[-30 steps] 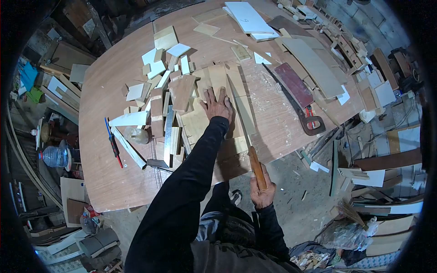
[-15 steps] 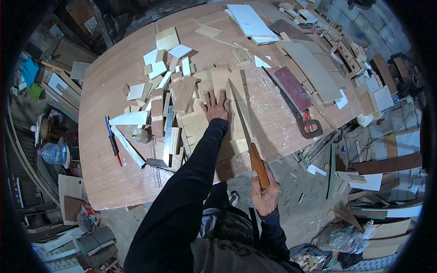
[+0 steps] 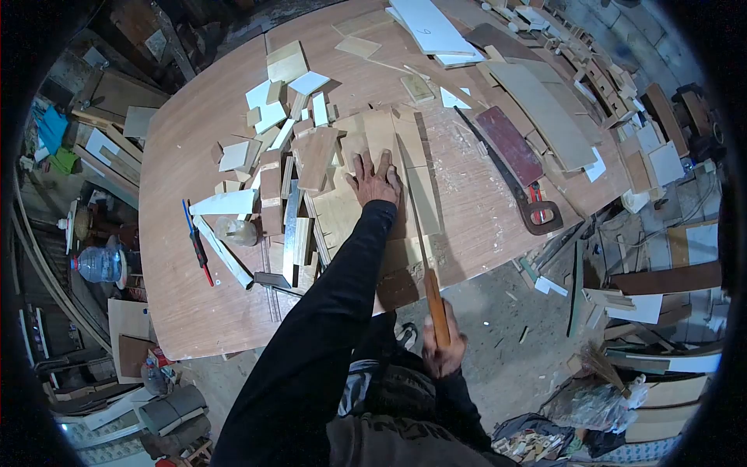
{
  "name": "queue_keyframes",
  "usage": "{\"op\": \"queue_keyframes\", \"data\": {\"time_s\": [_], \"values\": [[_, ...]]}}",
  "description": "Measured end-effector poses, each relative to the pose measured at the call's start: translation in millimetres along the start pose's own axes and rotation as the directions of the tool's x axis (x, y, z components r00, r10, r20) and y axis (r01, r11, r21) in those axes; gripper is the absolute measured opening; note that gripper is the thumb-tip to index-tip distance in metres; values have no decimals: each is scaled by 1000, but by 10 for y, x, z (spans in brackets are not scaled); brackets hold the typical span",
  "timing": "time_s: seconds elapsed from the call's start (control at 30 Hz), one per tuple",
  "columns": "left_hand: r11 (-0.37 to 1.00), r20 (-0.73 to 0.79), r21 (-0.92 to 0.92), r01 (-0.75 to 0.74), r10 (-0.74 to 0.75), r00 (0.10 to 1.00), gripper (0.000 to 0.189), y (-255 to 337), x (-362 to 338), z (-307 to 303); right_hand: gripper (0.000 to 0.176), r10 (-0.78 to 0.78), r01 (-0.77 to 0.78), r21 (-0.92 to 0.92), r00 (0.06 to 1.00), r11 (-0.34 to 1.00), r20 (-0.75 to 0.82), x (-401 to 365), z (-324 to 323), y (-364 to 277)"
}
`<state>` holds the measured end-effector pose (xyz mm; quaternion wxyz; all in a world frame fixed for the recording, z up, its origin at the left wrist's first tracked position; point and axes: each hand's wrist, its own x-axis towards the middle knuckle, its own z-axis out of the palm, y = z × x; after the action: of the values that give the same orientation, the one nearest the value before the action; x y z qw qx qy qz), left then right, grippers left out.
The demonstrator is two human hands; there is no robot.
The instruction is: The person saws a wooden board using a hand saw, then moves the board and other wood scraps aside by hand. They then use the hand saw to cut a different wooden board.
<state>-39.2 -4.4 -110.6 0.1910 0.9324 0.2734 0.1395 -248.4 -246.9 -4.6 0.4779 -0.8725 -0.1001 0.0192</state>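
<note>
Wooden board (image 3: 379,131) lies under left hand (image 3: 375,185), saw (image 3: 433,292) in right hand (image 3: 446,354)

The room is bounded at the upper right by a grey block wall (image 3: 622,33). The grey floor (image 3: 498,342) is strewn with offcuts (image 3: 551,287) and crowded on both sides by boards (image 3: 665,278). The middle is filled by a broad reddish-brown bench (image 3: 183,156), lit coolly, while the upper left is left dim. A large clear bottle (image 3: 99,265) is seen at the left.
</note>
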Motion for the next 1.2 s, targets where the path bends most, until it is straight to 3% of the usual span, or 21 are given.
{"op": "queue_keyframes", "data": {"time_s": [0.17, 0.23, 0.27, 0.33, 0.47, 0.63, 0.67, 0.8, 0.9, 1.03, 1.1, 1.2], "values": [[999, -70, -29, -45, 43, 997, 44, -57, 0, 67, 35, 55, -53, 123, 998, 991, -17, 92, -56, -93], [999, -76, -39, -35, 32, 997, 44, -11, -38, 78, 35, 181, -189, 145, 981, 971, 66, 69, -103, -78], [1000, -56, -20, -19, 18, 998, 44, 0, -32, 65, 35, 180, -187, 148, 982, 971, 64, 14, -107, -47], [1000, -45, -1, 2, -2, 999, 44, -11, 10, 48, 35, 38, -39, 26, 999, 999, 22, -79, -118, -4], [999, -96, -21, -43, 41, 995, 44, -40, -12, 91, 36, 38, -34, 95, 999, 995, -40, -38, -132, -56], [1000, -79, -9, -27, 26, 996, 44, -85, -10, 112, 37, 3, -4, -20, 1000, 1000, -25, -37, -129, -74], [999, -95, -10, -47, 46, 994, 44, -89, 4, 114, 37, 62, -58, 113, 998, 992, -32, 8, -143, -137], [997, -140, -76, -34, 23, 990, 42, -42, 4, 143, 37, 168, -155, 197, 985, 968, -49, 74, -101, -48], [997, -139, -77, -25, 15, 990, 42, -24, 21, 128, 36, -59, 60, 18, 996, 998, -66, -65, -61, 40], [994, -150, -101, -36, 20, 988, 42, -37, -40, 129, 37, -57, 58, 63, 998, 996, -21, 89, -94, 68], [997, -144, -66, -33, 23, 989, 42, -38, 11, 116, 38, -125, 133, 102, 989, 986, -80, 142, -83, 44], [997, -126, -73, 4, -13, 992, 42, 0, 18, 111, 39, -64, 69, 89, 996, 994, -55, 57, -150, 41]]}}
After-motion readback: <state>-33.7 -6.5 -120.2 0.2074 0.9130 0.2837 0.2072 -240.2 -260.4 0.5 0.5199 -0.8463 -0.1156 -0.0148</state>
